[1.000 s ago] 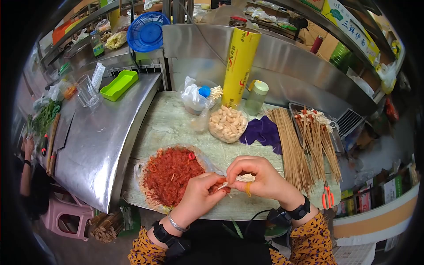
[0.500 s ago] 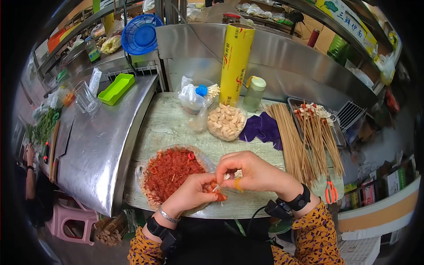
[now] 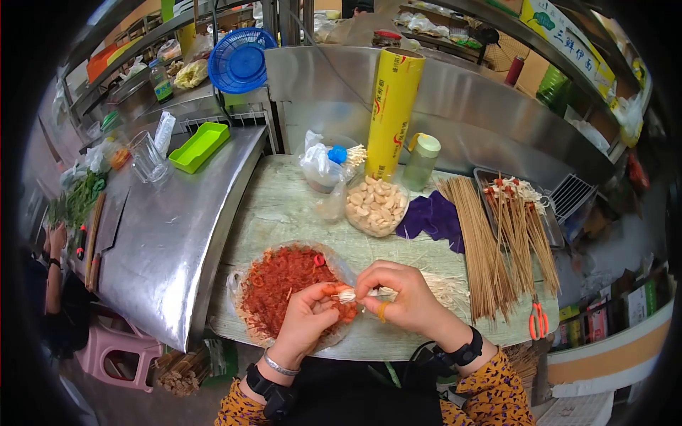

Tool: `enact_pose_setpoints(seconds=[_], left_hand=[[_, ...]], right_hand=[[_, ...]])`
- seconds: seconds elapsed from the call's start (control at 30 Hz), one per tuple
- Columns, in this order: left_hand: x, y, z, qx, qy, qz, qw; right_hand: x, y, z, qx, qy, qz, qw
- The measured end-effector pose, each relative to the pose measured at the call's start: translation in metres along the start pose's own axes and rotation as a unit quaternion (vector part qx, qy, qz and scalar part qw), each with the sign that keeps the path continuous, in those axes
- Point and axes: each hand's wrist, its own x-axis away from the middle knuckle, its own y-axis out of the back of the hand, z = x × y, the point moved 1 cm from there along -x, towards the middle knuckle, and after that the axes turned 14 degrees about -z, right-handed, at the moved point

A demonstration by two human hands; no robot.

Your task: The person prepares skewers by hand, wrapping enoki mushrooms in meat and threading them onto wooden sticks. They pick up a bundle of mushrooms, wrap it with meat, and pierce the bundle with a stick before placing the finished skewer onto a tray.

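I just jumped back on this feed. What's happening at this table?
A person's left hand and right hand meet over the near side of the table, pinching a small bunch of white strands between their fingertips. A heap of red mixture sits beside the left hand, and loose white strands lie beyond the right. Farther right are bare skewers, loaded skewers resting partly on a tray, and scissors; neither hand touches these.

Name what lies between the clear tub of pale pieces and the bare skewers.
A purple cloth lies between the tub and skewers, in the head view.
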Motion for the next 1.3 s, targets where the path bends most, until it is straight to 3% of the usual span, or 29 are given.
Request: enact_pose_setpoints(seconds=[0.1, 0.2, 0.27, 0.3, 0.37, 0.4, 0.47, 0.7, 0.77, 0.87, 0.93, 1.03, 1.17, 1.3], left_hand=[[-0.002, 0.007, 0.006, 0.012, -0.03, -0.003, 0.999], [-0.001, 0.007, 0.007, 0.006, -0.068, -0.022, 0.997], [0.0, 0.005, 0.004, 0.01, -0.083, -0.035, 0.996], [0.0, 0.005, 0.003, 0.042, -0.079, -0.052, 0.995], [0.001, 0.005, 0.001, 0.075, -0.075, -0.069, 0.992], [0.002, 0.004, 0.0, 0.079, -0.07, -0.06, 0.993], [0.003, 0.002, 0.002, 0.082, -0.06, -0.047, 0.994], [0.01, 0.002, 0.001, -0.05, -0.106, -0.029, 0.993], [0.01, 0.001, 0.001, -0.102, -0.135, -0.043, 0.985], [0.009, 0.005, 0.007, -0.153, -0.164, -0.045, 0.973], [0.01, 0.011, 0.002, -0.3, -0.189, -0.021, 0.935], [0.007, 0.035, -0.011, -0.233, -0.183, -0.099, 0.95], [0.008, 0.08, -0.036, -0.327, -0.248, -0.176, 0.895], [0.01, 0.08, -0.04, -0.474, -0.257, -0.149, 0.829]], right_hand=[[0.003, -0.004, -0.002, -0.007, 0.019, -0.022, 1.0], [0.005, -0.008, -0.004, -0.005, 0.038, 0.02, 0.999], [0.006, -0.01, 0.005, 0.015, 0.052, -0.107, 0.993], [0.012, -0.013, -0.003, 0.016, 0.053, -0.107, 0.993], [0.029, -0.024, -0.03, -0.265, -0.139, -0.068, 0.952], [0.032, -0.027, -0.032, -0.265, -0.139, -0.068, 0.952], [0.037, -0.039, -0.033, -0.403, -0.225, -0.05, 0.886], [0.033, -0.036, -0.038, -0.421, -0.22, -0.057, 0.878], [0.036, -0.034, -0.037, -0.443, -0.286, -0.063, 0.847], [0.041, -0.035, -0.043, -0.44, -0.307, -0.095, 0.838], [0.046, -0.034, -0.052, -0.42, -0.304, -0.095, 0.85], [0.057, -0.027, -0.062, -0.387, -0.303, -0.105, 0.865], [0.079, -0.019, -0.078, -0.355, -0.319, -0.141, 0.868], [0.099, -0.02, -0.093, -0.332, -0.303, -0.117, 0.885]])
